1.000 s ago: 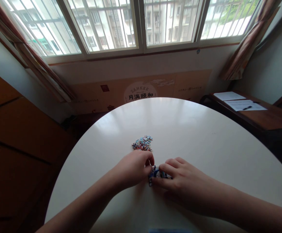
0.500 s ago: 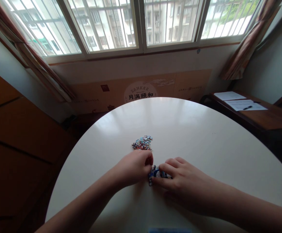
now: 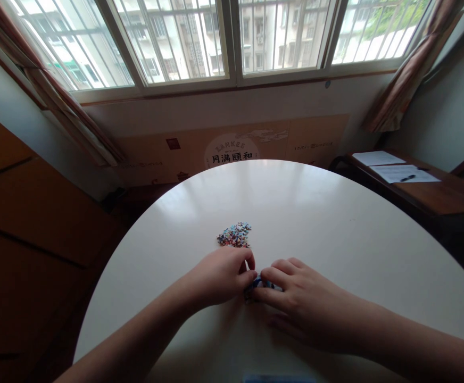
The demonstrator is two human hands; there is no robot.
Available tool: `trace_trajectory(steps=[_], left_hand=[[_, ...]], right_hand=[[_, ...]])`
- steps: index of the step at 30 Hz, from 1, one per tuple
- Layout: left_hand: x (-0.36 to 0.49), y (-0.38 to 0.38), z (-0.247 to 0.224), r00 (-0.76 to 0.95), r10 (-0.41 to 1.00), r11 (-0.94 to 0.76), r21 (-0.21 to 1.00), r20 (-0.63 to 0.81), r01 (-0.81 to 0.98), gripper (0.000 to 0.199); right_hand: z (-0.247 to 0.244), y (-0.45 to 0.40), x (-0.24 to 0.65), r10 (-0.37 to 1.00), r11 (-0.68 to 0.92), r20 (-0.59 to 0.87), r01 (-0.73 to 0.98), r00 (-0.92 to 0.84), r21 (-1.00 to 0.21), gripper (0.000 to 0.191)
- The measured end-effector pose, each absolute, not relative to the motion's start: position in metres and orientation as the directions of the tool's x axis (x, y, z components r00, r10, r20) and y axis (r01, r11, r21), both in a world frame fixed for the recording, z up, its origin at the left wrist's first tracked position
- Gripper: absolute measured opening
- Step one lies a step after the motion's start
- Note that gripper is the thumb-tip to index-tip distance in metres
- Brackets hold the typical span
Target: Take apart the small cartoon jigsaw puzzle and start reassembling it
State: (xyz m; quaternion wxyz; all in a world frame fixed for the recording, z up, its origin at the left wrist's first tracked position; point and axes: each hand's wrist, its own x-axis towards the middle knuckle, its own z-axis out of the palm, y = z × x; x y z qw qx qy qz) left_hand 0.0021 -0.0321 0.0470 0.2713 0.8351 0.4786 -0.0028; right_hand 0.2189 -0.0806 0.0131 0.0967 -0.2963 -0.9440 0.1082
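Observation:
A small joined section of blue and white jigsaw puzzle (image 3: 265, 282) lies on the round white table (image 3: 359, 266), mostly covered by fingers. My right hand (image 3: 296, 284) spans it, fingertips and thumb pressed on its top and near edge. From the other side, my left hand (image 3: 232, 271) bends over the section's left end. Its thumb tip touches the upper left edge, and the curled index finger comes down close by. Whatever sits between these fingertips is hidden. Just beyond my left hand is a heap of loose multicoloured jigsaw pieces (image 3: 235, 235).
A blue flat object (image 3: 280, 379) shows at the bottom edge, cut off by the frame. On the right, a brown wooden desk (image 3: 455, 194) holds papers (image 3: 403, 173) and a pen (image 3: 408, 178). A printed cardboard panel (image 3: 315, 138) stands below the barred window.
My left thumb has shifted slightly right, onto the puzzle section's upper left edge, and its index finger has moved with it. The right hand stays almost still on the section.

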Motion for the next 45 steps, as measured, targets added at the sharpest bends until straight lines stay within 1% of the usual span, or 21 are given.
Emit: trace_trajectory(steps=[6,9,18,20,22,24,27,31,33,35,37,40,43,45], left_hand=[[0.001,-0.032,0.049,0.567,0.776,-0.403,0.474,-0.276,0.783,0.013],[0.001,-0.033,0.050,0.560,0.781,-0.406,0.456,-0.276,0.792,0.011],[0.003,-0.032,0.047,0.539,0.805,-0.411,0.421,-0.249,0.809,0.014],[0.001,-0.029,0.046,0.506,0.837,-0.407,0.379,-0.210,0.831,0.016],[-0.004,-0.024,0.044,0.455,0.880,-0.391,0.333,-0.140,0.858,0.018],[-0.009,-0.019,0.043,0.401,0.913,-0.365,0.295,-0.072,0.883,0.022],[-0.016,-0.010,0.044,0.323,0.946,-0.309,0.257,-0.013,0.916,0.024],[-0.021,-0.001,0.044,0.242,0.969,-0.244,0.289,0.043,0.926,0.020],[-0.022,0.001,0.041,0.230,0.972,-0.234,0.322,0.051,0.917,0.017],[-0.023,0.003,0.039,0.231,0.971,-0.239,0.317,0.061,0.918,0.015],[-0.025,0.004,0.037,0.220,0.969,-0.242,0.253,0.114,0.937,0.015],[-0.026,0.002,0.039,0.187,0.950,-0.227,0.141,0.250,0.964,0.017],[-0.022,-0.005,0.043,0.218,0.920,-0.268,0.117,0.327,0.956,0.015],[-0.015,-0.013,0.043,0.298,0.900,-0.352,0.125,0.319,0.928,0.013]], right_hand=[[0.014,-0.080,0.219,0.582,0.800,0.118,0.540,-0.805,-0.263,0.037],[0.013,-0.080,0.219,0.583,0.798,0.117,0.539,-0.804,-0.269,0.039],[0.012,-0.080,0.219,0.579,0.805,0.132,0.538,-0.804,-0.251,0.037],[0.013,-0.080,0.219,0.578,0.805,0.131,0.537,-0.805,-0.252,0.036],[0.014,-0.080,0.219,0.580,0.802,0.122,0.538,-0.806,-0.258,0.036],[0.014,-0.080,0.219,0.582,0.798,0.111,0.541,-0.805,-0.265,0.037],[0.015,-0.080,0.219,0.584,0.796,0.108,0.542,-0.804,-0.269,0.038],[0.015,-0.080,0.219,0.586,0.793,0.112,0.540,-0.803,-0.282,0.037],[0.015,-0.080,0.219,0.587,0.792,0.115,0.539,-0.801,-0.288,0.039],[0.016,-0.081,0.219,0.588,0.791,0.115,0.539,-0.801,-0.290,0.039],[0.017,-0.081,0.219,0.588,0.790,0.109,0.541,-0.801,-0.289,0.039],[0.018,-0.081,0.219,0.591,0.787,0.103,0.543,-0.800,-0.292,0.038],[0.017,-0.080,0.220,0.589,0.787,0.112,0.536,-0.800,-0.305,0.037],[0.016,-0.079,0.221,0.589,0.786,0.117,0.533,-0.799,-0.314,0.034]])
